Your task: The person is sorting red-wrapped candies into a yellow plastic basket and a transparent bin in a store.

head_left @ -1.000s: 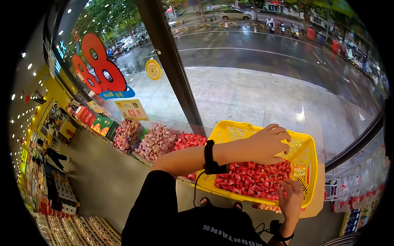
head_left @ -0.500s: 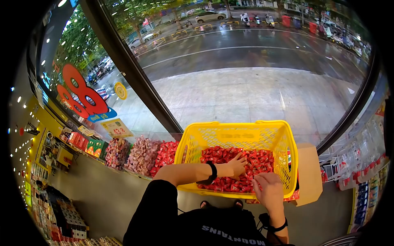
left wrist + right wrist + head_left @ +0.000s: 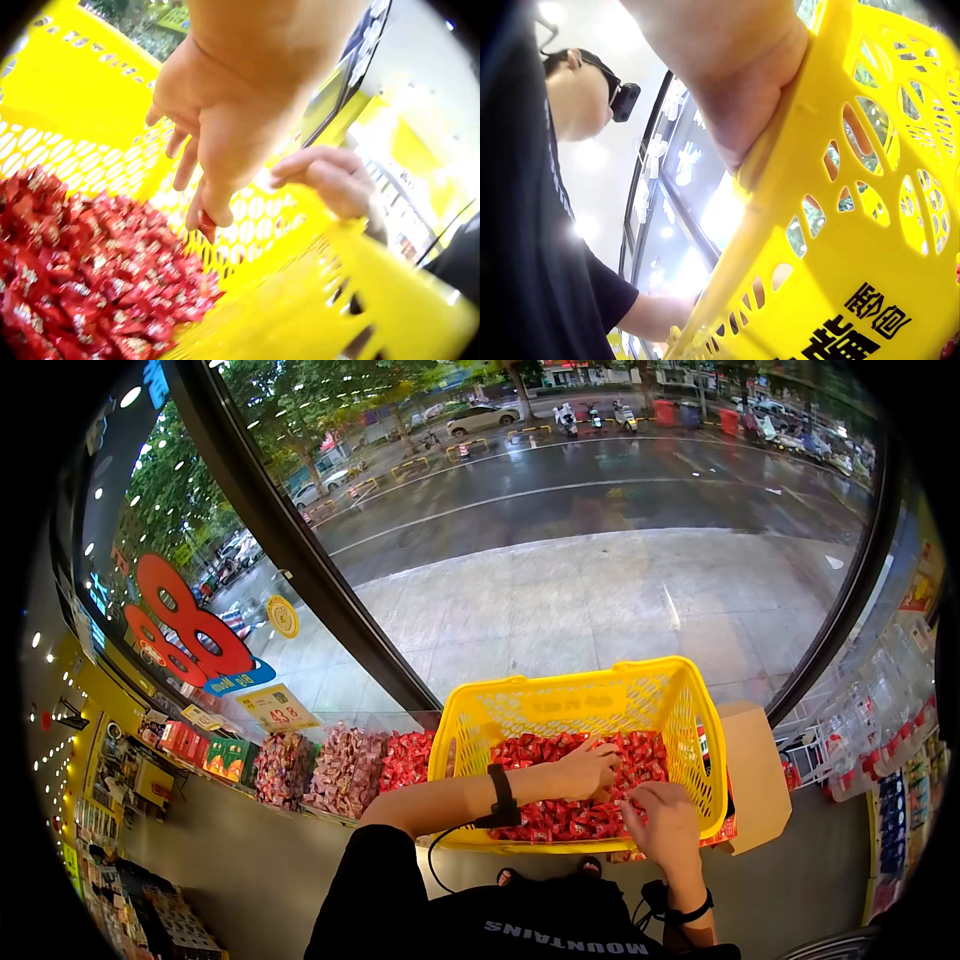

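Observation:
My left hand (image 3: pixel 588 772) is over the candies inside a yellow plastic basket (image 3: pixel 560 700). In the left wrist view, thumb and forefinger of the left hand (image 3: pixel 225 142) pinch a small red-wrapped candy (image 3: pixel 206 223), while the other fingers point down. Below it, many red-wrapped candies (image 3: pixel 90 277) fill the basket's bottom. My right hand (image 3: pixel 668 825) reaches over the near right rim, its fingers loosely bent above the candies and close to the left hand. From the right wrist, the heel of the right hand (image 3: pixel 754 105) lies at the rim, its fingertips hidden.
Candy heaps (image 3: pixel 345 765) stand in a row left of the basket, with a price sign (image 3: pixel 278 708) behind. A cardboard flap (image 3: pixel 755 780) sticks out at right. A glass window (image 3: pixel 560 600) rises behind the basket; shelves (image 3: pixel 890 830) line the right side.
My left hand swung from above the basket down into the candies, then shifted slightly right toward the right hand and lifted a candy. The right hand stays at the near rim. The head view has turned.

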Demonstrator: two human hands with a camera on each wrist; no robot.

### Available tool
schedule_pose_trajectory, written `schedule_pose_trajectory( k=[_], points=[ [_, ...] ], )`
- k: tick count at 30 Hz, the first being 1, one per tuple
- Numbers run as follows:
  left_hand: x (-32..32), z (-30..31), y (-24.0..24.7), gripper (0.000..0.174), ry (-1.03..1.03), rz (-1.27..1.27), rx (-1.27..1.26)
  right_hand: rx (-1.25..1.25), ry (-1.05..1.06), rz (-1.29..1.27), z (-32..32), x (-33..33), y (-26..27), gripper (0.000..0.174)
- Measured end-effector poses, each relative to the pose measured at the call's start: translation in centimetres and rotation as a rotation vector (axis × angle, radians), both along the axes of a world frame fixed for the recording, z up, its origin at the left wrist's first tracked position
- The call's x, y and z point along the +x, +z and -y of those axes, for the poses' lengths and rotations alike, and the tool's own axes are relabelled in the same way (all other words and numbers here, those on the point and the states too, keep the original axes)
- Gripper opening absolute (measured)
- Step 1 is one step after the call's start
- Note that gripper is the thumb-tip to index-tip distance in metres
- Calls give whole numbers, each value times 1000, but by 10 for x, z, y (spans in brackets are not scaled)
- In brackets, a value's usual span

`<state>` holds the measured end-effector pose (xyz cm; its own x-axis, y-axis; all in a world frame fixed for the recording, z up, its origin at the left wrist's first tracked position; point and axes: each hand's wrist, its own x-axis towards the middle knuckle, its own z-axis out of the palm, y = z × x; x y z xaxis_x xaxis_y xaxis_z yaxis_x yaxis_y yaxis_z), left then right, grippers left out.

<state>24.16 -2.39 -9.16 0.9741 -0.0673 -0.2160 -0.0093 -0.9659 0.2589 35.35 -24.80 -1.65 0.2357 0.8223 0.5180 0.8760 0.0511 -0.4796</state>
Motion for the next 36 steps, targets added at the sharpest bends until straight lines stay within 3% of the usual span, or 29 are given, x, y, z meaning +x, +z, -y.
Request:
schedule_pose_trajectory(
  k=[4, 7, 13, 15, 25, 28, 32, 36],
  points=[
    [-20, 10, 89, 29, -53, 200, -202, -82, 15, -45, -5, -5, 17, 30],
    [-52, 24, 126, 29, -15, 334, -63, -119, 130, -66, -9, -9, 20, 33],
    [-111, 16, 126, 35, -47, 535, -23, -172, 368, -94, -29, -44, 48, 26],
    [-129, 14, 124, 35, -36, 605, -20, -179, 425, 1, -40, -53, 55, 23],
    [-225, -14, 115, 24, 307, 760, -32, -157, 610, 173, -111, -106, 80, 24],
    [-266, -25, 113, 19, 498, 836, 41, -499, 647, 199, -139, -110, 88, 31],
    [-321, -42, 82, 16, 819, 983, 130, -812, 680, 329, -187, -91, 52, 42],
    [-368, -48, 9, 17, 1059, 952, 107, -1201, 685, 488, -229, -75, -29, 56]
  ],
)
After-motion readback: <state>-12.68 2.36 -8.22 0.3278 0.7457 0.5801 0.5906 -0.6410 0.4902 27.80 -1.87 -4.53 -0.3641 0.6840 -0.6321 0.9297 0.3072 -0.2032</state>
